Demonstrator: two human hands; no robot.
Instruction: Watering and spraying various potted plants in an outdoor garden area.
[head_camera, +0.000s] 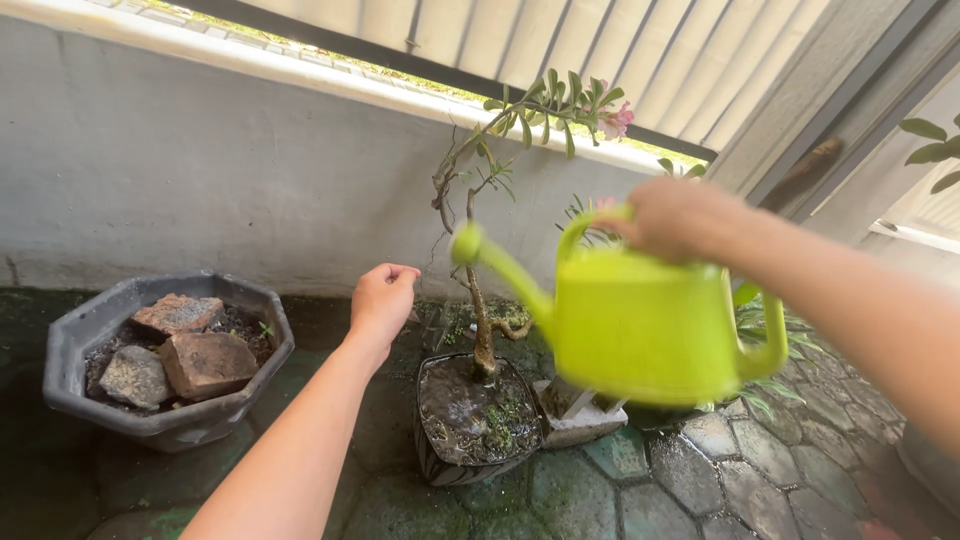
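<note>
Over on the left sits a grey eight-sided pot (75, 345), and it's packed with dark soil and chunky stones (180, 350), one of them reddish like broken brick. Behind it runs a pale grey wall (200, 160), streaked and weathered, with a light ledge along its top. Above that hangs a ribbed cream panel (640, 50) (slats or corrugated sheet, hard to tell). Down below, the paving (640, 480) shows mossy, many-sided stones, damp and greenish. At the far right edge, a few green leaves (935, 150) poke in.
</note>
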